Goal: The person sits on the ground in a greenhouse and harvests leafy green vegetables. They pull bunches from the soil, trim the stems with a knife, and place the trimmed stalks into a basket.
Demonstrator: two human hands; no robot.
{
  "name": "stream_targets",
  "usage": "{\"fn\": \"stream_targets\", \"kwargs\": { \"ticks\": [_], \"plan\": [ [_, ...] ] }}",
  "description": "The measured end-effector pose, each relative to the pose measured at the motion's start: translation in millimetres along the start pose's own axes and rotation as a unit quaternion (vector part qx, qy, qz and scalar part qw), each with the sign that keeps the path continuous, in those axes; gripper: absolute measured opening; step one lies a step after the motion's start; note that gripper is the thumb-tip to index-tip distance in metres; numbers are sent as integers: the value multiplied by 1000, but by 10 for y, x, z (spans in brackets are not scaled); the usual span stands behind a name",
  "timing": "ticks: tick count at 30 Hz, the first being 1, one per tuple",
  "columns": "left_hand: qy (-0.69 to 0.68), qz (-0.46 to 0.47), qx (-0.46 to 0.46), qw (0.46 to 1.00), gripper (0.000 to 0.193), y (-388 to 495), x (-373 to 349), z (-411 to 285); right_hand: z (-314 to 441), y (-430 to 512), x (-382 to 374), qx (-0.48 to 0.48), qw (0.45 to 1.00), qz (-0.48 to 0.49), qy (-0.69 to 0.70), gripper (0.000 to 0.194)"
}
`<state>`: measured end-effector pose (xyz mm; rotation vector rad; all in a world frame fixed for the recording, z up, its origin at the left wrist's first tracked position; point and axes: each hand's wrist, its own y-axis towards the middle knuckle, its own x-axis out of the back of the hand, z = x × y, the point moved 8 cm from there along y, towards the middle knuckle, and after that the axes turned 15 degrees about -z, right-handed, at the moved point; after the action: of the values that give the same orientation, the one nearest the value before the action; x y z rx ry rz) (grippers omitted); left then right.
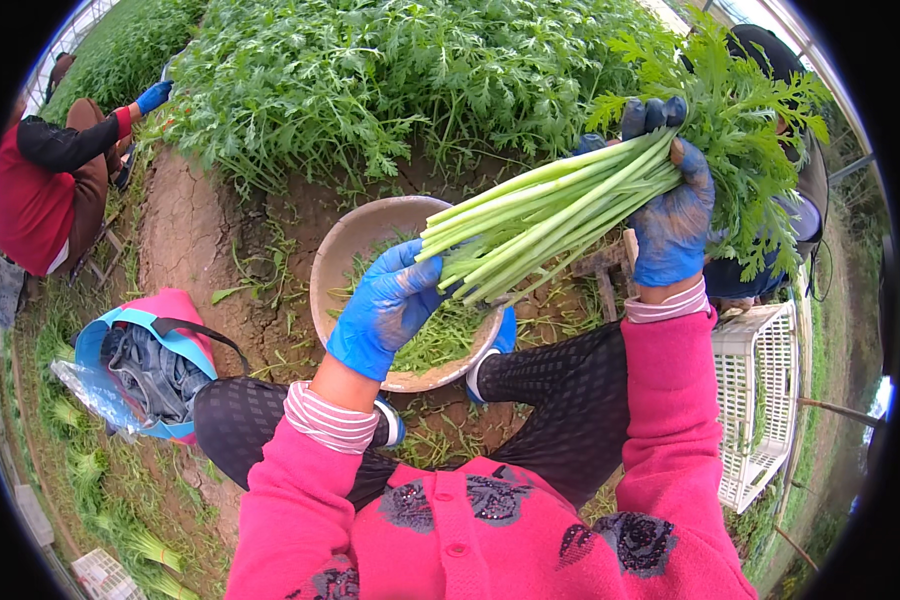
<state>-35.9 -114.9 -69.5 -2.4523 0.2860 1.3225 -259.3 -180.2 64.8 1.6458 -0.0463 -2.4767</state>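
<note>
A bunch of leafy greens with long pale stems [562, 202] slants across in front of me, above a basin. My right hand [671, 214], in a soiled blue glove, grips it where the stems meet the leaves. The feathery leaves [750, 142] spread out beyond that hand to the upper right. At the cut stem ends is my left hand [390, 307], also gloved in blue, its thumb in front and its other fingers partly hidden behind the stems. The round, worn basin [326, 270] stands between my feet with green trimmings [442, 337] in it.
Dense growing greens [390, 82] fill the bed ahead. A bag of clothing [195, 307] sits at left, near tied bunches [154, 551] on the ground. A white plastic crate [757, 405] stands at right. One person [37, 187] crouches at left; another [814, 180] is partly hidden at right.
</note>
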Motion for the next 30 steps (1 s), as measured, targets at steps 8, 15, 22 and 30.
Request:
{"fn": "stream_targets", "kwargs": {
  "ticks": [8,15,22,30],
  "plan": [
    [335,-133,-57,931,39,-56,673,-183,153,-56,-101,-27,998,53,37,40],
    [356,-150,-311,868,39,-225,0,-751,-16,-59,-75,-40,998,35,-24,42],
    [610,-25,-464,641,27,-568,-826,-533,-236,-61,-54,-16,994,-21,-106,46],
    [708,-93,-565,414,21,-386,-709,-413,-453,-160,-274,-13,995,40,-93,44]
  ]
}}
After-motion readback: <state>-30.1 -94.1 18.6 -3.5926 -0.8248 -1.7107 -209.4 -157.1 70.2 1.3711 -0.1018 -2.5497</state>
